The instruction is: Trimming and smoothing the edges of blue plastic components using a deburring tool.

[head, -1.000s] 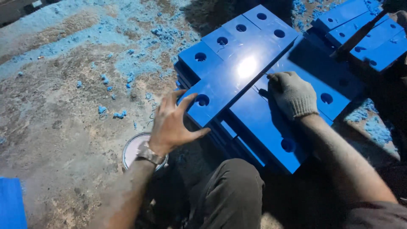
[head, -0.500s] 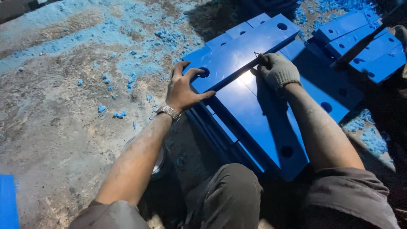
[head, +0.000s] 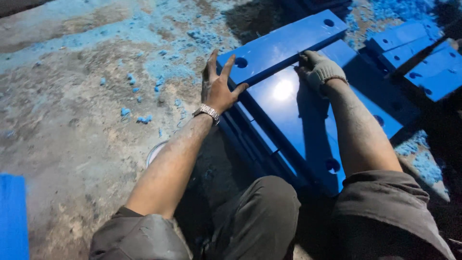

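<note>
We press our bare left hand (head: pixel 219 86), fingers spread, on the near end of the long blue plastic plate with round holes (head: pixel 284 45). Our gloved right hand (head: pixel 317 70) curls its fingers on its near edge. It lies on top of a stack of blue plates (head: pixel 293 120). Left of the fingers, blue crumbs (head: pixel 139 118) lie on the concrete floor (head: pixel 72 125).

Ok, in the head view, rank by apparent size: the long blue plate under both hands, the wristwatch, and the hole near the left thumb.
1. Long blue plate, largest by far.
2. Wristwatch.
3. Hole; it looks close to the watch in size, so that order is unsure.
</note>
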